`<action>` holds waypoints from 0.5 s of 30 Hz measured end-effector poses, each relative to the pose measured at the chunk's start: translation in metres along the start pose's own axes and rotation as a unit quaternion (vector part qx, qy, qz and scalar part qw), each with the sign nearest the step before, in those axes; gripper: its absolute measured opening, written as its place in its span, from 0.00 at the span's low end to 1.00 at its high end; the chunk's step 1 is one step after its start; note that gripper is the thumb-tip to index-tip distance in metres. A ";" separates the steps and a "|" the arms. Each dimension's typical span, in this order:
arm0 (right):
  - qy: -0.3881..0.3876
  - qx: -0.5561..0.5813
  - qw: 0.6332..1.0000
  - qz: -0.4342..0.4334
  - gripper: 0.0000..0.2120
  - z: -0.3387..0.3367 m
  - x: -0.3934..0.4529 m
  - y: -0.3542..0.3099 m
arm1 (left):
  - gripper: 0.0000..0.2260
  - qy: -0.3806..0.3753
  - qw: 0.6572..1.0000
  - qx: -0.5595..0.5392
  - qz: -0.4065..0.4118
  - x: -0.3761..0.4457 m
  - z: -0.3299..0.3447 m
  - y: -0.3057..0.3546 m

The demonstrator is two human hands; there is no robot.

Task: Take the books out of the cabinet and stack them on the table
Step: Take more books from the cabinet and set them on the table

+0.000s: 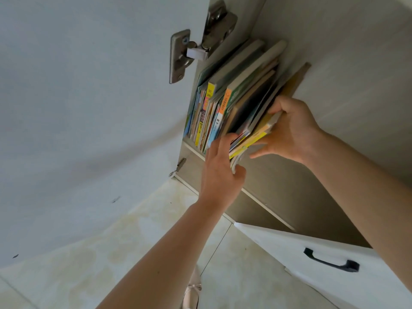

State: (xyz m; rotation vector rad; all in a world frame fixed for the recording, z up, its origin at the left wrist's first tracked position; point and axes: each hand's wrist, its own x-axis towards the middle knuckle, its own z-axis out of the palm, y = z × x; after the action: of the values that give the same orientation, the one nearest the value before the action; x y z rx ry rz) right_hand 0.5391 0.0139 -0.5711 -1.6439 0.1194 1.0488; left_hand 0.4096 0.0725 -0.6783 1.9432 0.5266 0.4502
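Left hand point(219, 172) and right hand point(289, 130) clamped on thin books point(249, 139) at cabinet point(312, 186) shelf edge. Likely floppy, slippery; squeeze both sides, support underneath.

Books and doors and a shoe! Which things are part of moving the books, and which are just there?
For the job: books, cabinet, left hand, right hand.
Just there: hinge, door handle, shoe, floor.
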 end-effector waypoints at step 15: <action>0.052 -0.036 0.998 0.018 0.13 -0.020 0.000 0.007 | 0.23 0.122 0.978 0.146 0.081 0.018 0.050 -0.014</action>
State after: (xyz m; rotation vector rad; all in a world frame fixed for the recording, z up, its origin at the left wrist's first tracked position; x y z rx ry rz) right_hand 0.5469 -0.0051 -0.5765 -1.7683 0.1821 1.0053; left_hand 0.4487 0.0505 -0.7100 2.2375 0.6203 0.7580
